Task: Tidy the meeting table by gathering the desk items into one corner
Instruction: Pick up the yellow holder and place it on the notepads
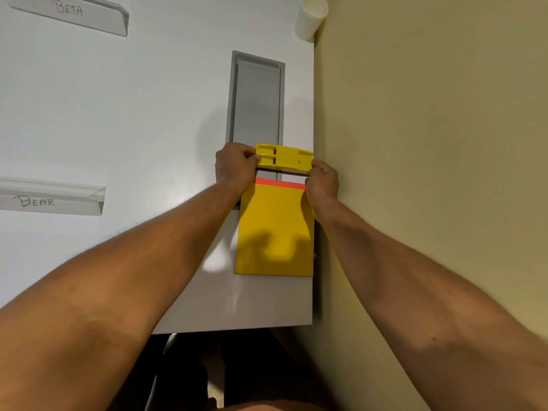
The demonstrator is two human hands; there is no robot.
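Note:
A yellow plastic desk item (284, 159), flat and slotted, is held just above the white table (118, 120) near its right edge. My left hand (234, 169) grips its left end and my right hand (323, 185) pinches its right end. Just below it lies a yellow notepad (275, 229) with a red strip along its top, flat in the table's near right corner.
A grey cable hatch (256, 102) is set into the table beyond the hands. Two clear acrylic name plates lie to the left, one marked BETA (71, 14) and one marked BEAR (50, 198). A white paper cup (311, 17) stands at the far right edge against the yellow wall (430, 143).

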